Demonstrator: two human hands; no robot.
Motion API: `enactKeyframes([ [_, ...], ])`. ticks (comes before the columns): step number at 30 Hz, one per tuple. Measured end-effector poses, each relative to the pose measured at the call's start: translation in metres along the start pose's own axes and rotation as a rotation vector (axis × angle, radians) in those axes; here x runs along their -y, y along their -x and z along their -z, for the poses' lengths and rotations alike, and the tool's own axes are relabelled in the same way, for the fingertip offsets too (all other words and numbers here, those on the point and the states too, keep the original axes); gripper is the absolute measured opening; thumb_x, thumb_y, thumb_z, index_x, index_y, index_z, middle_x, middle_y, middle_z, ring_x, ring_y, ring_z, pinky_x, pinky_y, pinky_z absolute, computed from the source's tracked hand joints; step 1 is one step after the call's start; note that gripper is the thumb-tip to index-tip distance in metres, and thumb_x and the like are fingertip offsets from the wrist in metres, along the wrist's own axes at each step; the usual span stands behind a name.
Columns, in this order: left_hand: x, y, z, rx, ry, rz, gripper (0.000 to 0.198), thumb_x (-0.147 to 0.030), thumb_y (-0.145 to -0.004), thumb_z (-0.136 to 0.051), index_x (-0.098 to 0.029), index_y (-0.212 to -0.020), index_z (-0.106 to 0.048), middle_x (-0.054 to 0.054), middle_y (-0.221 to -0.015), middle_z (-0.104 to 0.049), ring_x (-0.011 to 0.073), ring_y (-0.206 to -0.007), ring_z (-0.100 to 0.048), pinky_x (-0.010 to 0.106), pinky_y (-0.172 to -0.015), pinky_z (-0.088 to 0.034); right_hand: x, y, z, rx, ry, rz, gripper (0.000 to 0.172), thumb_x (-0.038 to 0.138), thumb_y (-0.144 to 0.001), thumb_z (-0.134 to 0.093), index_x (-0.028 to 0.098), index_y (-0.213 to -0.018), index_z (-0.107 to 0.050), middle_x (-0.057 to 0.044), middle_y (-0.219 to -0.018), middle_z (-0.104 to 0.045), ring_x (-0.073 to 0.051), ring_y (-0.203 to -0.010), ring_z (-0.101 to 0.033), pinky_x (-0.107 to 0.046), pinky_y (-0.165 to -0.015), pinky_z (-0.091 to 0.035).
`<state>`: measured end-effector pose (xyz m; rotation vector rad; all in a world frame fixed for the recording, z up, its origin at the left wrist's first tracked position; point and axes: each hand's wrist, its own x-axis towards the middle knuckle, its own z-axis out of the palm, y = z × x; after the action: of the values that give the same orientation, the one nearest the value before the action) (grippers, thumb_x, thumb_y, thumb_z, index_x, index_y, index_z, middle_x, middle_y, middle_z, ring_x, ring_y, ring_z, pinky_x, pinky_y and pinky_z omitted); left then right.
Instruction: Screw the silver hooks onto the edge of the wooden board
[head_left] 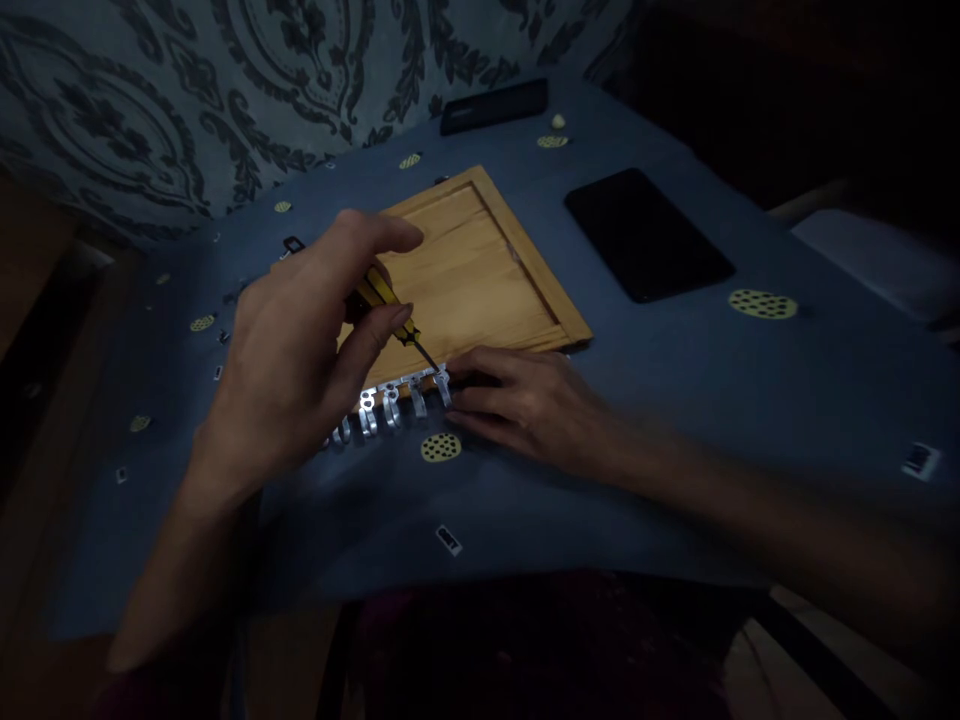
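My left hand is closed around the yellow-and-black handle of a screwdriver, index finger raised off it. Its thin shaft slants down to the right, and the tip meets the right end of a shiny metal hook rail. That rail runs along the near edge of a framed wooden board, its several hooks pointing toward me. At the rail's right end, the fingers of my right hand pinch the metal beside the tip. Whether a screw sits under the tip is too small to tell. My left hand hides the board's left part.
A dark phone-like slab lies right of the board. Behind it rests a black phone case, with a small pale lump nearby. The blue printed cloth covers the table, and a patterned curtain hangs at the back.
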<state>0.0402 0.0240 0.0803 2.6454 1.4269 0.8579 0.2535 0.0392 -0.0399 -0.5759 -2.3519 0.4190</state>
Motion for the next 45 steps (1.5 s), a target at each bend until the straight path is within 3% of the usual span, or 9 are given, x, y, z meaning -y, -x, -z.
enactKeyframes([
  [5,0.000,0.000,0.005,0.056,0.036,-0.003,0.034,-0.018,-0.094,-0.064,-0.032,-0.126,-0.062,-0.001,-0.114,-0.072,0.0220,-0.095,-0.071,0.038,-0.089,-0.057,0.001,0.000,0.000,0.013,-0.001,-0.020,0.017,0.023,-0.100,-0.062,0.015,-0.101,-0.077,-0.011,-0.117,-0.072,-0.021,-0.097,-0.074,-0.038,-0.083,-0.064],
  [8,0.001,-0.001,0.007,0.075,0.056,-0.031,0.031,-0.022,-0.096,-0.064,-0.031,-0.125,-0.062,0.001,-0.116,-0.072,0.0226,-0.097,-0.071,0.039,-0.087,-0.057,0.000,0.000,0.000,0.019,-0.001,-0.021,0.017,0.023,-0.100,-0.062,0.015,-0.100,-0.077,-0.011,-0.116,-0.072,-0.021,-0.096,-0.074,-0.037,-0.082,-0.064],
  [15,0.002,0.003,0.016,-0.110,0.073,0.058,0.023,-0.028,-0.092,-0.073,-0.029,-0.115,-0.068,0.001,-0.107,-0.070,0.0225,-0.094,-0.067,0.039,-0.077,-0.055,0.000,0.002,0.000,0.019,0.002,-0.018,0.020,0.025,-0.101,-0.059,0.016,-0.101,-0.077,-0.011,-0.117,-0.073,-0.020,-0.095,-0.073,-0.037,-0.081,-0.064],
  [20,0.000,0.003,0.008,-0.092,0.057,0.005,0.018,-0.028,-0.092,-0.072,-0.029,-0.110,-0.069,0.000,-0.100,-0.072,0.0204,-0.087,-0.069,0.036,-0.069,-0.054,-0.001,0.002,0.000,0.035,-0.026,-0.037,0.021,0.026,-0.102,-0.058,0.015,-0.098,-0.076,-0.012,-0.117,-0.072,-0.020,-0.097,-0.073,-0.037,-0.083,-0.064],
  [27,0.000,0.001,0.003,-0.063,0.016,-0.004,0.018,-0.024,-0.093,-0.069,-0.029,-0.111,-0.067,-0.004,-0.100,-0.073,0.0175,-0.083,-0.069,0.035,-0.070,-0.057,-0.001,0.001,-0.001,0.021,-0.018,-0.029,0.021,0.025,-0.102,-0.058,0.015,-0.098,-0.077,-0.012,-0.117,-0.073,-0.021,-0.096,-0.074,-0.037,-0.081,-0.064],
  [33,-0.001,0.002,0.000,-0.039,0.038,0.063,0.016,-0.028,-0.095,-0.068,-0.031,-0.111,-0.067,-0.002,-0.098,-0.072,0.0195,-0.084,-0.070,0.037,-0.068,-0.055,-0.001,0.000,0.000,0.010,-0.002,-0.005,0.019,0.024,-0.100,-0.060,0.015,-0.098,-0.077,-0.012,-0.117,-0.073,-0.021,-0.093,-0.074,-0.037,-0.079,-0.065],
  [45,0.000,0.003,0.001,-0.010,0.050,0.063,0.015,-0.031,-0.098,-0.065,-0.030,-0.113,-0.066,-0.003,-0.099,-0.071,0.0187,-0.086,-0.069,0.037,-0.071,-0.054,-0.001,0.001,-0.001,0.006,0.000,-0.001,0.019,0.023,-0.100,-0.060,0.014,-0.098,-0.077,-0.012,-0.116,-0.073,-0.022,-0.094,-0.074,-0.037,-0.079,-0.065],
])
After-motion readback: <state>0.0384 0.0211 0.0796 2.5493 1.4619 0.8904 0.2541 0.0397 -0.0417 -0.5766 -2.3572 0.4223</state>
